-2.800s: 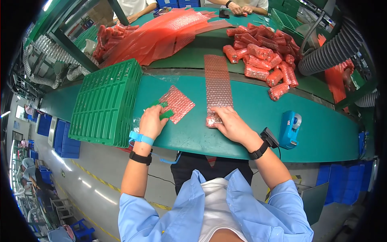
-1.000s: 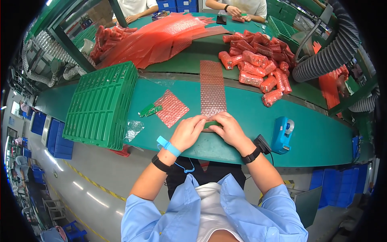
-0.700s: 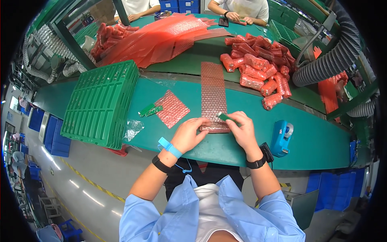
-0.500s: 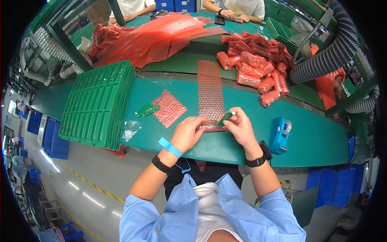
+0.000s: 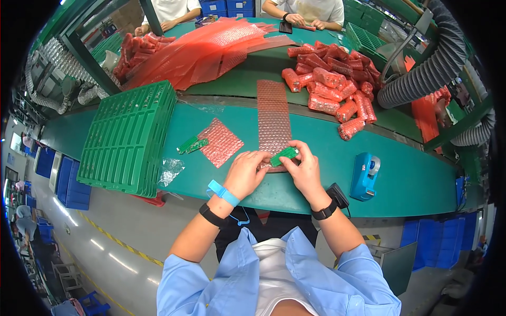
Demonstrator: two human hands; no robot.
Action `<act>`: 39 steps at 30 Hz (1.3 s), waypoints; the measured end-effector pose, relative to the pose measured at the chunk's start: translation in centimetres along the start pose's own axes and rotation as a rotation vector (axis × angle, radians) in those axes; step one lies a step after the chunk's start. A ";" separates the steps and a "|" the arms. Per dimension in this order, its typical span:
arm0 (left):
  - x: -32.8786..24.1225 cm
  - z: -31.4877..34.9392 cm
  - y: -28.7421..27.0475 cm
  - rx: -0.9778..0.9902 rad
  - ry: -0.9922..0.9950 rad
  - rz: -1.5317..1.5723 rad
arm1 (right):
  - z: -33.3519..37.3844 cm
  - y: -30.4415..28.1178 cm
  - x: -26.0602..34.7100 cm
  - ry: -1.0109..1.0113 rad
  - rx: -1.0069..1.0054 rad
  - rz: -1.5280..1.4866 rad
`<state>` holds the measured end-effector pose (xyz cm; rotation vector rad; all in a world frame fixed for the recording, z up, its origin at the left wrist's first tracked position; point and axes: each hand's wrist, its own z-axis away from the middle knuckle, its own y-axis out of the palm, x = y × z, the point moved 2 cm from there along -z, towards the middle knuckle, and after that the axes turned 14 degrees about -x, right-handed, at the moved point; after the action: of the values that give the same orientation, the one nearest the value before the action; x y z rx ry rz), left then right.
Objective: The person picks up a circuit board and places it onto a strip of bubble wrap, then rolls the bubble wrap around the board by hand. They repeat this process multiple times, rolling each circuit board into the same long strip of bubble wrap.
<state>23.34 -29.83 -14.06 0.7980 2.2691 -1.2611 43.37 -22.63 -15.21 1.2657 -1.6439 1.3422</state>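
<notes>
A long strip of pinkish-red bubble wrap (image 5: 273, 113) lies on the green work table, its near end between my hands. My right hand (image 5: 305, 174) pinches a small green circuit board (image 5: 283, 156) above that near end. My left hand (image 5: 246, 173) is closed at the strip's near left corner, thumb and fingers gripping its edge beside the board's left end; the fingertips are partly hidden. To the left lies a smaller square of bubble wrap (image 5: 224, 143) with two green circuit boards (image 5: 192, 145) by its left corner.
Stacked green trays (image 5: 126, 139) stand at the left. A blue tape dispenser (image 5: 365, 176) is on the right, a black device (image 5: 338, 196) at the near edge. Red wrapped rolls (image 5: 337, 84) and red bubble-wrap sheets (image 5: 200, 52) lie beyond. Two people work opposite; a grey hose (image 5: 421, 79) hangs right.
My right hand has moved slightly left with the circuit board, which now lies flatter over the strip's near end. My left hand has stayed nearly in place.
</notes>
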 end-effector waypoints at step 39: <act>0.0 1.0 -0.1 0.063 0.129 -0.162 | 1.5 -0.8 -1.2 -0.538 0.194 0.404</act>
<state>23.39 -30.77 -14.51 0.7492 2.4503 -1.3957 44.65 -23.78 -16.45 1.5633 -2.2797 1.5090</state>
